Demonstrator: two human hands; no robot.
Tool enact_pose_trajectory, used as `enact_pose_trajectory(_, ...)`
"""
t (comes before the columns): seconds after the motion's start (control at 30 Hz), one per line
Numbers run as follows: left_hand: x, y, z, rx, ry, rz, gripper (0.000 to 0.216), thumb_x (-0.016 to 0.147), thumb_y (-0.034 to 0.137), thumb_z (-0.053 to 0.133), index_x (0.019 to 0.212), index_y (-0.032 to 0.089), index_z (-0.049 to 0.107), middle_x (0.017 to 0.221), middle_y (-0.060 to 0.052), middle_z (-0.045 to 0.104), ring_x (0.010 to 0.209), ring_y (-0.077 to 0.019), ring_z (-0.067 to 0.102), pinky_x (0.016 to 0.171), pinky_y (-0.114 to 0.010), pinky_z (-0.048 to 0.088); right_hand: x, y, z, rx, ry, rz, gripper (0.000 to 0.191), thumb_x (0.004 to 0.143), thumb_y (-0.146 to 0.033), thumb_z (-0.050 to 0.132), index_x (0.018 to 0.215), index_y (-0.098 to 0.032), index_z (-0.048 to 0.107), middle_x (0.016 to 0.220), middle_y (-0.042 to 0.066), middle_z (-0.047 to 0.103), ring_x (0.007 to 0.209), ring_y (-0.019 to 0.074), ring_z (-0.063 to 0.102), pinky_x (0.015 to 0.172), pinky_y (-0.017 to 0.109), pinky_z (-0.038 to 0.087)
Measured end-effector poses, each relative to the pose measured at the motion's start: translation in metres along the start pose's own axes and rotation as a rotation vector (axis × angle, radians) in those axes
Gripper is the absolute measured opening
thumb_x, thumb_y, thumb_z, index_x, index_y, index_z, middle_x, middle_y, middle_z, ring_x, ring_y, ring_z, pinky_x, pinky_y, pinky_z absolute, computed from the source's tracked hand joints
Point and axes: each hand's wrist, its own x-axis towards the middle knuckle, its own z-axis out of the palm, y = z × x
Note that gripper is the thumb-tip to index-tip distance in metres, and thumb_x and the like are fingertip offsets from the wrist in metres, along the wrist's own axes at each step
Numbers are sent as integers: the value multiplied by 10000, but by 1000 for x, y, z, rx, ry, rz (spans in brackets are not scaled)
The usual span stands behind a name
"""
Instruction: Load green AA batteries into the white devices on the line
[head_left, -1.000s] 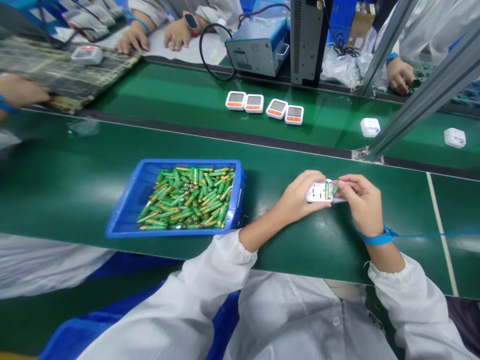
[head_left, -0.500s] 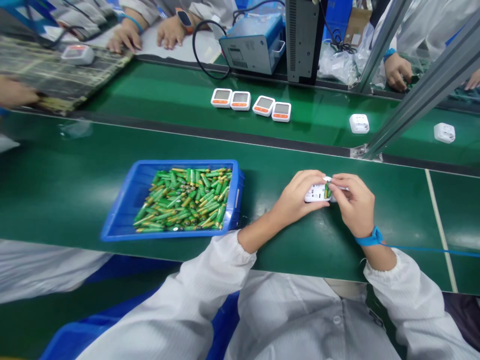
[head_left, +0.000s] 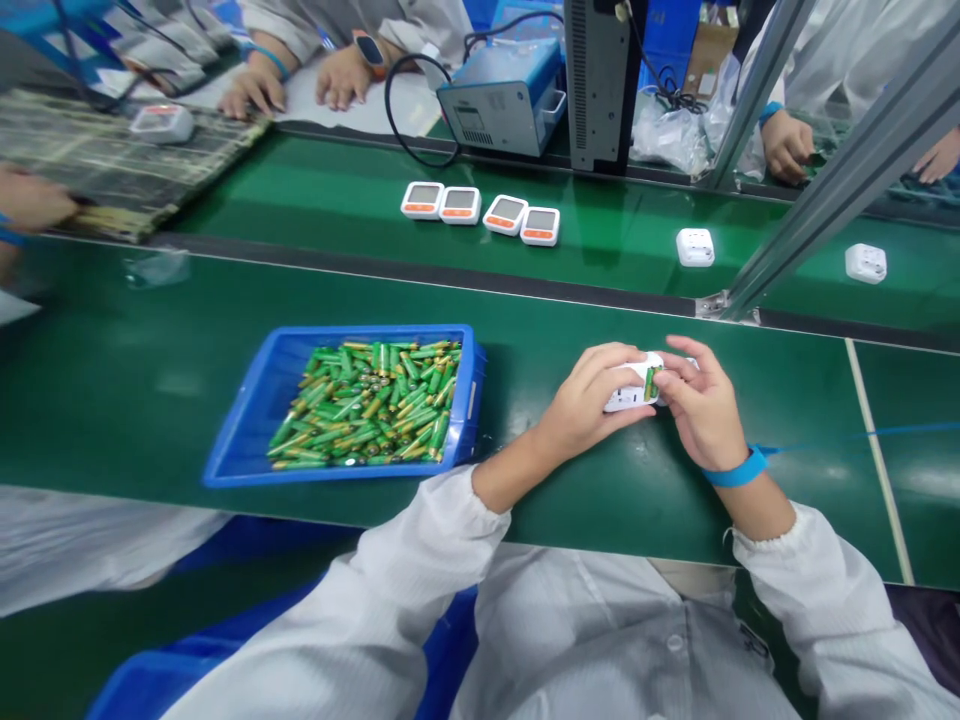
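Observation:
My left hand (head_left: 589, 395) is closed around a small white device (head_left: 624, 392), held just above the green bench with its battery bay facing up. Green batteries (head_left: 651, 384) lie side by side in the bay's right end. My right hand (head_left: 701, 405) wears a blue wrist strap (head_left: 739, 470) and has its thumb at the batteries' edge. Its index finger is lifted, the others curl in. A bit of white plastic (head_left: 693, 364) shows behind those fingers; what it belongs to is hidden. Left of my hands stands a blue tray (head_left: 229, 430) full of loose green-and-gold batteries (head_left: 375, 400).
Beyond the bench runs a green belt (head_left: 315, 200) carrying several white devices with screens (head_left: 460, 205) and two white devices (head_left: 695, 247) without visible screens. A metal post (head_left: 795, 180) slants up at right. Co-workers' hands (head_left: 341, 78) rest across the belt.
The devices on the belt have shifted left. My right index finger has lifted off the batteries, showing more of them. My left hand still holds the white device.

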Motion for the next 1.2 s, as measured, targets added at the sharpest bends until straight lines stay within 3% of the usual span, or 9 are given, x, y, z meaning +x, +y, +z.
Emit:
enact_pose_trajectory(0.1,1,0,-3,7,-34,25,387,977,404,891,1239,273,637,1394,-115,748,1323,-294,721,1109,-518,620,4,-5,-4,115,-102,164,490,811,-483,1006,1211,-275,812,1060,26,844,927,209,764,876,370,642)
enact_pose_trajectory(0.27,4,-2,-1,-9,4,57,532,957,422,914,1358,276,595,1382,-131,749,1289,-296,736,1080,-521,636,5,-9,-3,198,-91,180,417,780,-443,1037,1096,-256,840,1011,16,833,940,190,749,902,343,627)
enact_pose_trajectory(0.4,4,-5,2,-3,30,77,653,939,409,934,1463,284,565,1383,-140,738,1295,-304,733,1082,-532,640,3,-6,0,215,-186,230,469,771,-497,1038,1114,-254,830,1019,19,829,959,208,757,885,346,639)
enact_pose_trajectory(0.77,5,-7,6,-3,18,66,661,975,468,889,1515,268,565,1377,-148,729,1287,-303,739,1087,-527,650,11,-7,-13,128,-384,239,518,823,-586,978,1175,-225,863,1063,48,837,1025,239,783,937,385,693)
enact_pose_trajectory(0.93,1,-7,7,23,15,77,641,981,472,882,1509,281,572,1372,-138,729,1287,-304,739,1083,-526,652,14,-5,-14,139,-396,222,592,716,-507,1056,1192,-221,853,1032,38,849,1017,253,800,944,389,687)
enact_pose_trajectory(1.1,-1,-6,10,29,10,77,630,1000,483,856,1524,286,566,1388,-145,719,1320,-318,733,1100,-545,648,9,-7,-18,66,-450,194,560,782,-588,987,1159,-197,854,1047,50,848,1037,270,807,979,427,689)
enact_pose_trajectory(1.2,-2,-6,11,1,-81,96,764,984,535,859,1605,276,499,1498,-190,676,1425,-350,682,1162,-587,614,-1,-9,-37,36,-410,143,559,834,-594,939,1215,-195,847,1101,71,855,1043,286,817,1002,470,688)
